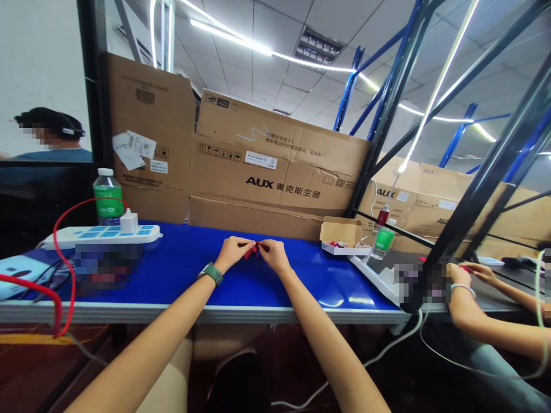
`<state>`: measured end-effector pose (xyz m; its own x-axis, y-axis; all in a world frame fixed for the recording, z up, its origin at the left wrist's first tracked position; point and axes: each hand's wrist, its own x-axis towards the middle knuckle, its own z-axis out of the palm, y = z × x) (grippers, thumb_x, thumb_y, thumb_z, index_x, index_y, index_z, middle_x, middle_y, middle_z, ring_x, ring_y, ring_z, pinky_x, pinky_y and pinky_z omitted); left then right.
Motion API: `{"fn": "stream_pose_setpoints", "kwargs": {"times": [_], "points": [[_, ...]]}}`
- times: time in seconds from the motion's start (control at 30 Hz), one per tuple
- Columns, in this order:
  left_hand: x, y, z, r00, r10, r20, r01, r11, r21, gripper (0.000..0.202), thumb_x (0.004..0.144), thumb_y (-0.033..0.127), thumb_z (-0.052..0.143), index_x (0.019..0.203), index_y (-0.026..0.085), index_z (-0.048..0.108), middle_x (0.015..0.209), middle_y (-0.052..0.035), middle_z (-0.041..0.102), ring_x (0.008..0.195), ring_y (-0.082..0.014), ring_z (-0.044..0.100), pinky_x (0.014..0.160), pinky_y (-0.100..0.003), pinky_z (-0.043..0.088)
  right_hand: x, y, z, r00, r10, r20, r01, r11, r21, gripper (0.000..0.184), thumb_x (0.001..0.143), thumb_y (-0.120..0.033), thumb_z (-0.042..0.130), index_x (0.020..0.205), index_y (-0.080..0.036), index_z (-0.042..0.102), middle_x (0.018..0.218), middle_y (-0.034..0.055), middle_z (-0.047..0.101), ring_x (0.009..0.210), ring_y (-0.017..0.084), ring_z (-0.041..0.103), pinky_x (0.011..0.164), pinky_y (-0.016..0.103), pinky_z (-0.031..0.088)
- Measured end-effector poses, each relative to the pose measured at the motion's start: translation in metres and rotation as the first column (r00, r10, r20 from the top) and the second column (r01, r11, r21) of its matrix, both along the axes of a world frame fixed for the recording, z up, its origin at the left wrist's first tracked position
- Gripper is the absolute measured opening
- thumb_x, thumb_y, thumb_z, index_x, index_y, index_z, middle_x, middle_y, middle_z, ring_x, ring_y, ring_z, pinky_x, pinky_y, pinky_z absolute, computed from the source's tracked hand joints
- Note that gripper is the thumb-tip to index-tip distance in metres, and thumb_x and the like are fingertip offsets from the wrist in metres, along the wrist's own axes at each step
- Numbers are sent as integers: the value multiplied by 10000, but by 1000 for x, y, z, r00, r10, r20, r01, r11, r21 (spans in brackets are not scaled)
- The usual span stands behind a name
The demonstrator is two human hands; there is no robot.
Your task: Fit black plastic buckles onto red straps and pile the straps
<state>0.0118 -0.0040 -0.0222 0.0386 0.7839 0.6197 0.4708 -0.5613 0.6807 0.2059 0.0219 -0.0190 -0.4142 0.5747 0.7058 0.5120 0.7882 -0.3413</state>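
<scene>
Two hands are meeting over the middle of the blue table (181,275): my left hand (231,250) and right hand (272,254) are both pinching a small red piece (251,250) between their fingertips, just above the surface. I am judging the grip as the weak point: the piece is tiny, so uneven pulling could be flicking it toward the table's near edge. The red cable (64,269) is looping well apart, by the power strip (101,235), so I am rating a snag unlikely.

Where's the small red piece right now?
The small red piece is mid-frame in the head view, pinched between the left hand and right hand over the blue table, left of the small open box.
</scene>
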Motion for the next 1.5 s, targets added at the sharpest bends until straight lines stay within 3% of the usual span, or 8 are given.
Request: {"fn": "stream_pose_setpoints", "kwargs": {"times": [0.23,0.57,0.9,0.97,1.07,1.13,1.23,1.5], "points": [[2,0,-4,989,-30,-143,33,999,20,293,887,420,618,868,212,824,921,-51,793,842,-264,742,801,-328,541,-1,-5,2,959,-93,269,72,993,90,191,918,-155,562,884,-182,748,848,78,739,762,169,657,736,238,433],[-2,12,-6,994,-109,4,109,991,80,312,910,398,576,1058,223,788,1070,-64,775,1005,-247,711,929,-360,531,1,3,0,980,65,-189,-80,994,-73,124,825,-267,632,732,-187,638,678,0,674,601,135,573,595,226,413],[1,5,-4,988,-153,15,152,987,50,148,770,284,713,877,204,775,902,-52,783,860,-230,722,795,-324,552,4,8,-5,958,147,-246,-193,966,-174,189,819,-352,638,721,-200,691,707,13,693,658,160,601,651,260,453],[0,4,-4,992,-123,24,122,992,42,101,763,274,709,812,203,762,842,-39,778,816,-223,721,772,-315,546,3,8,-5,941,190,-281,-259,937,-232,214,822,-401,660,788,-198,720,772,25,718,711,176,634,684,273,480],[-1,3,-3,997,-77,22,75,995,67,79,789,245,657,788,203,724,794,-21,762,764,-202,710,724,-291,530,-1,6,-3,889,235,-392,-390,838,-383,343,838,-516,654,891,-182,713,752,31,707,663,172,634,635,274,492],[0,1,-3,995,-96,-22,97,991,90,90,818,213,605,821,210,695,783,-6,750,740,-183,700,709,-275,518,-2,4,-2,856,241,-457,-459,762,-457,393,788,-550,714,916,-179,689,731,24,697,638,166,634,622,276,497],[2,2,-3,992,-111,-56,116,988,98,114,864,190,530,890,224,635,749,11,715,698,-164,685,688,-264,508,-2,3,-1,822,236,-518,-507,718,-478,427,667,-503,835,903,-185,675,790,22,711,707,171,664,707,300,520],[7,12,-12,994,-57,92,48,994,95,266,897,382,584,1089,201,545,1069,-93,696,830,-198,713,751,-334,577,0,6,-3,804,176,-568,-466,780,-418,422,656,-405,849,977,-201,667,917,28,697,821,167,647,795,306,508]]}}
